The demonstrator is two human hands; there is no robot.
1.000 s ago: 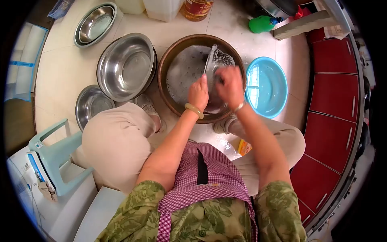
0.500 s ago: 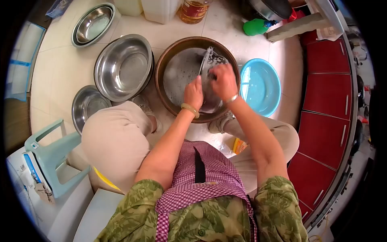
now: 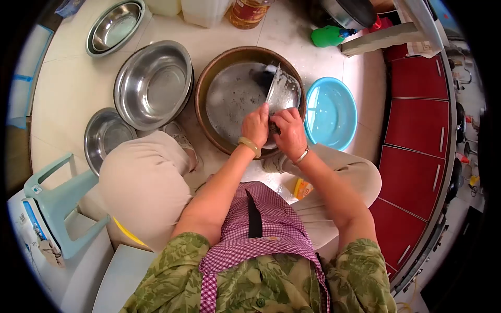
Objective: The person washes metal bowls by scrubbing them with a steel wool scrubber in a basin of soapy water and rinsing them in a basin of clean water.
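A large brown-rimmed basin [image 3: 202, 112] with grey, sudsy water stands between my feet. Inside it, toward the right, a wet metal bowl [image 3: 286, 89] is tipped on its side, its rim line running up and away from me. My left hand [image 3: 255, 127] grips the near end of that rim, thumb on top. Close beside it, my right hand [image 3: 290, 131] is closed around a dark scrubber [image 3: 274, 128] pressed at the bowl's near end. The scrubber is mostly hidden by the fingers. Some dark matter [image 3: 262, 77] shows in the water behind the rim.
A light-blue basin [image 3: 331, 112] with water stands right of the brown one. Steel basins [image 3: 121, 78] and a smaller steel basin [image 3: 104, 136] are at left, nested bowls [image 3: 96, 44] farther back. A green bottle [image 3: 326, 36] and an oil jug [image 3: 246, 14] stand behind; red cabinets [image 3: 415, 125] line the right.
My right hand has come down toward me, from the bowl's upper part to its near end beside my left hand. The bowl has turned slightly, showing more of its wet, shiny surface.
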